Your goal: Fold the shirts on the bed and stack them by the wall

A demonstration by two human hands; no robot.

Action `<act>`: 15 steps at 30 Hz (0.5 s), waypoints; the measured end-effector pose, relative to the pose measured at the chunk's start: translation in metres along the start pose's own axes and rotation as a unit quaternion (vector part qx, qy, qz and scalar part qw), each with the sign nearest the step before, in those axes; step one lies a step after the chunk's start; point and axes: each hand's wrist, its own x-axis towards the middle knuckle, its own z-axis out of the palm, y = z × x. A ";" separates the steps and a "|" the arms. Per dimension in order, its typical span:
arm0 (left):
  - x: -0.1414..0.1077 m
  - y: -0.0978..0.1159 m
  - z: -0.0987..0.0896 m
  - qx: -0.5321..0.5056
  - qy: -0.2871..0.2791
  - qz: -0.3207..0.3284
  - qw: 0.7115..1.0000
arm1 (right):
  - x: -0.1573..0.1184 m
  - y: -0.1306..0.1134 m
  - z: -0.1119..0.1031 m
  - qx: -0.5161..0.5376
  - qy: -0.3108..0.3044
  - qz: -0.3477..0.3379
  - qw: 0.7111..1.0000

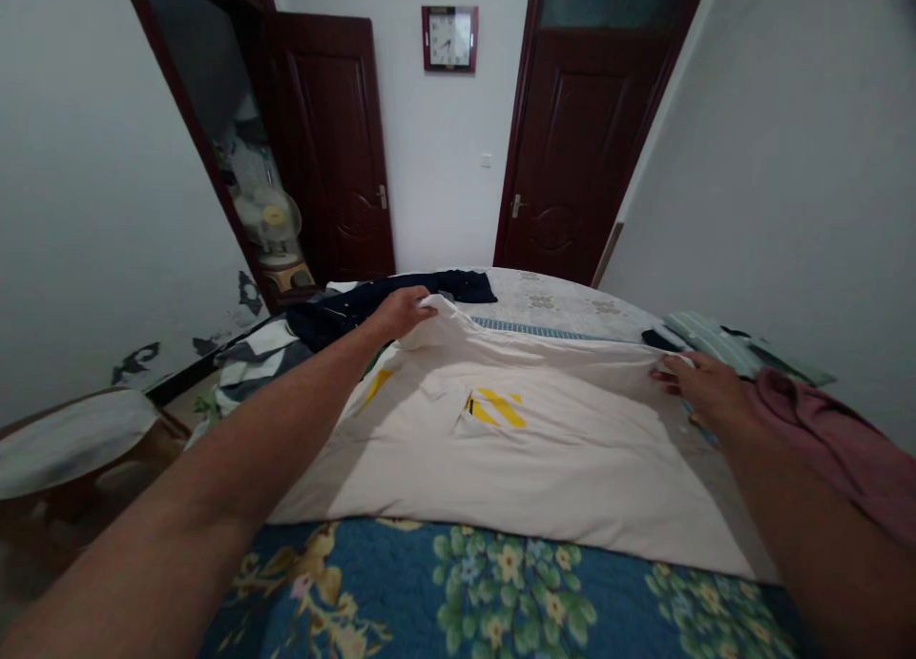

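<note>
A white cloth garment (572,468) with yellow patches, possibly a shirt, lies spread sideways over the bed. My left hand (405,311) pinches its far left part and lifts it a little. At the far right, my right hand (697,382) grips the other end of the same edge. Between the two hands the far edge hangs raised and fairly taut, while the near part rests flat. The fingertips of both hands are partly hidden by cloth.
A blue floral quilt (401,592) covers the near bed. Dark clothes (343,306) lie at the back left. A pink cloth (830,440) and folded striped cloth (716,339) sit at right. Beyond are a stool (72,440), a fan (272,220) and two doors.
</note>
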 end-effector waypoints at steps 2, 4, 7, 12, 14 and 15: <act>-0.018 0.013 -0.006 -0.009 0.005 -0.005 1.000 | -0.020 -0.009 -0.011 0.026 -0.015 0.032 0.999; -0.036 0.025 -0.011 -0.013 0.013 -0.003 1.000 | -0.038 -0.014 -0.021 0.049 -0.006 0.028 0.998; -0.065 0.042 -0.018 0.002 0.026 0.015 1.000 | -0.060 -0.011 -0.030 0.093 0.002 0.012 0.996; -0.122 0.061 -0.023 0.009 0.008 0.033 0.999 | -0.085 0.014 -0.031 0.132 0.025 0.020 0.991; -0.147 0.062 -0.021 -0.007 -0.049 0.032 0.998 | -0.092 0.026 -0.028 0.137 0.046 0.022 0.989; -0.159 0.062 -0.020 -0.017 -0.087 0.029 0.996 | -0.094 0.031 -0.028 0.123 0.057 0.018 0.991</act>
